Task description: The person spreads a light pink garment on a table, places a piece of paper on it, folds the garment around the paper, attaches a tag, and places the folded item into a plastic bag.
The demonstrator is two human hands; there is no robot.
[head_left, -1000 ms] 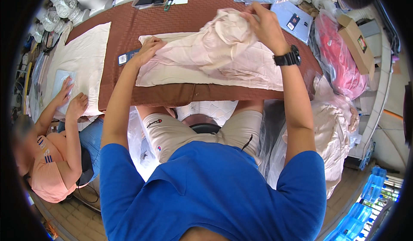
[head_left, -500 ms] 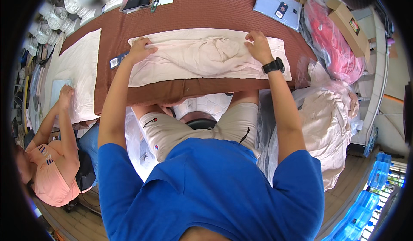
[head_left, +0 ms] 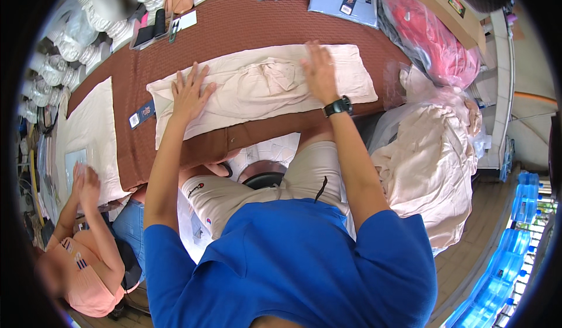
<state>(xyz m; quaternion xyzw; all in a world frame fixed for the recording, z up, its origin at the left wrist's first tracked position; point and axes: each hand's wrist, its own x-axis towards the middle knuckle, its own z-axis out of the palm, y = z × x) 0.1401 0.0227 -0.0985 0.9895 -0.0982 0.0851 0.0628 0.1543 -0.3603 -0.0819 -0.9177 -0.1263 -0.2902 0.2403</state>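
2 spread hands (head_left: 188, 98) (head_left: 321, 76) touch cream cloth (head_left: 263, 81).

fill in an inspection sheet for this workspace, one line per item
Surface: brown table cover, textured.
Job's things: cream cloth laid as a long strip, wrinkled and bunched toward its middle; dark tag by its left end.
Clutter: folded blue garment, red bagged bundle and cardboard box at the far right.
Grips: left grip open, fingers spread over the cloth's left part; right grip open over its right part; contact unclear.
Cables: orange line at right, too unclear to call a cable.
Surroundings: co-worker at left; blue bottles at lower right.
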